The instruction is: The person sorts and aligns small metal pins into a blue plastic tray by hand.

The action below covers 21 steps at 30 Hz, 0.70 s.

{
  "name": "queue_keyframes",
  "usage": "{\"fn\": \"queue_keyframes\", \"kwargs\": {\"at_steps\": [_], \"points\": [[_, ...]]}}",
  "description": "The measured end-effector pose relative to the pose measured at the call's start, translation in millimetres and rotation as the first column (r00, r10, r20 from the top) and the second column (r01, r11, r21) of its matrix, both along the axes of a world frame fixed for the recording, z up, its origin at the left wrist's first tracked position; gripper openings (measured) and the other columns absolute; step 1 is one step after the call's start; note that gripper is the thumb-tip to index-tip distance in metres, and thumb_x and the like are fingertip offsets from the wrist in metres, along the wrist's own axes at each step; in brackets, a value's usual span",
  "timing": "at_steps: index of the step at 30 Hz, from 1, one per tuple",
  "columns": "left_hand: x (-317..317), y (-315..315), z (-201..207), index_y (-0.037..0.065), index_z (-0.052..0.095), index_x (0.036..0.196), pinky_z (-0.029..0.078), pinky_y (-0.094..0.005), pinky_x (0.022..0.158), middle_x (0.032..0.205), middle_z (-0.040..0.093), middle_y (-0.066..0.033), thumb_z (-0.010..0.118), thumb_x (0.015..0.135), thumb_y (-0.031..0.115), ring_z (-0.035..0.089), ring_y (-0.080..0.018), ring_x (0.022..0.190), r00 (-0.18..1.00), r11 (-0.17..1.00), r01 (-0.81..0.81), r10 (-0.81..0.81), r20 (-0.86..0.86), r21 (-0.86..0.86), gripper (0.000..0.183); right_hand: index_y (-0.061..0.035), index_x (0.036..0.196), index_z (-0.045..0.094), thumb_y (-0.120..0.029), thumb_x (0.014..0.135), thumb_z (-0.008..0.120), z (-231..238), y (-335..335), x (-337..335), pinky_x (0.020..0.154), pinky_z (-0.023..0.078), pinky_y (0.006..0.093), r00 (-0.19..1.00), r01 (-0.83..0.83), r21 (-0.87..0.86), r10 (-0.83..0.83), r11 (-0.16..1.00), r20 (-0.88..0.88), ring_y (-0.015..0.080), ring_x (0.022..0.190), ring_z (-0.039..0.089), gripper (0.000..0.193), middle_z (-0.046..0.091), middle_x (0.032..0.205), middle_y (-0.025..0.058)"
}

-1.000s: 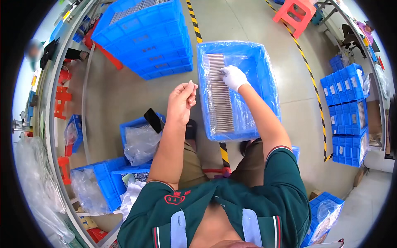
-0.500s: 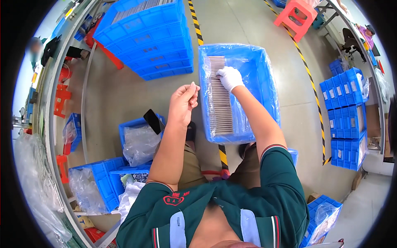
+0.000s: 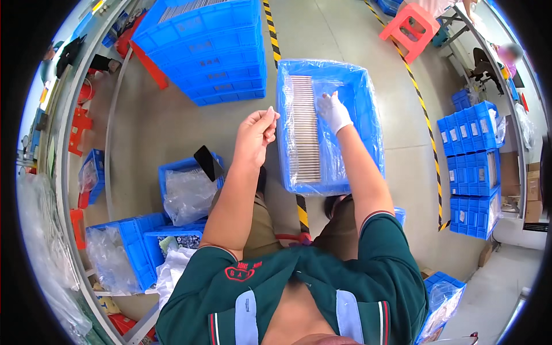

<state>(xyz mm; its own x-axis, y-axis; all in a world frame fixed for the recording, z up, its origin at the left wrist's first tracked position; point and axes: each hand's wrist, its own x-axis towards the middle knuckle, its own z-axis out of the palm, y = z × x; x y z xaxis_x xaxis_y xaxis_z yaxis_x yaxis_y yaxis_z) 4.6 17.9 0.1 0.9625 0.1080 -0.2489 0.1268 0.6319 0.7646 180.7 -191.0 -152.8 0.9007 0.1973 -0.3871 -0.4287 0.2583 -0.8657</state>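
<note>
A blue plastic crate (image 3: pixel 376 123) lined with clear film stands in front of me. Along its left side runs a long row of thin, silvery-brown metal rods (image 3: pixel 306 138), packed closely side by side. My right hand (image 3: pixel 334 113), in a white glove, hovers over the crate just right of the rods, its fingers apart and nothing visible in them. Bare and closed in a pinch, my left hand (image 3: pixel 257 131) is held up beside the crate's left wall. Whatever its fingertips may hold is too small or hidden to make out.
Stacked blue crates (image 3: pixel 215 57) rise at the far left, the top one full of rods. More crates (image 3: pixel 468 164) are piled at the right. A dark phone (image 3: pixel 208 163) is beside a bag-covered crate (image 3: pixel 190 192) near my left forearm. A red stool (image 3: pixel 411 31) stands far right.
My right hand has come off the rod row, moving right and slightly nearer, and its fingers have spread. My left hand keeps its pinch, almost unmoved.
</note>
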Motion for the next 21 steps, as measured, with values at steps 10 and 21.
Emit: {"fn": "queue_keyframes", "kwargs": {"at_steps": [10,21], "points": [[4,-7,-4,0.002,0.057,0.08,0.032,-0.0189,0.047,0.064,0.048,0.0015,0.057,0.085,0.021,0.041,-0.0051,0.051,1.0,1.0,0.025,-0.025,-0.002,-0.004,0.019,-0.0036,0.134,0.026,-0.051,0.092,0.018,3,22,-25,0.098,0.029,0.0293,0.986,-0.164,-0.122,0.165,0.979,-0.006,0.0179,0.122,0.033,0.065,0.034,0.134,0.0094],[17,-19,-10,0.004,0.058,0.077,0.031,-0.0172,0.043,0.06,0.048,0.003,0.06,0.083,0.02,0.039,-0.003,0.048,0.999,0.999,0.039,-0.04,-0.006,-0.025,0.017,-0.0039,0.108,0.052,-0.056,0.089,0.025,8,-22,-25,0.093,0.034,0.0324,1.0,-0.024,-0.491,0.029,0.871,0.002,0.0239,0.103,0.047,0.061,0.053,0.103,0.0064]]}}
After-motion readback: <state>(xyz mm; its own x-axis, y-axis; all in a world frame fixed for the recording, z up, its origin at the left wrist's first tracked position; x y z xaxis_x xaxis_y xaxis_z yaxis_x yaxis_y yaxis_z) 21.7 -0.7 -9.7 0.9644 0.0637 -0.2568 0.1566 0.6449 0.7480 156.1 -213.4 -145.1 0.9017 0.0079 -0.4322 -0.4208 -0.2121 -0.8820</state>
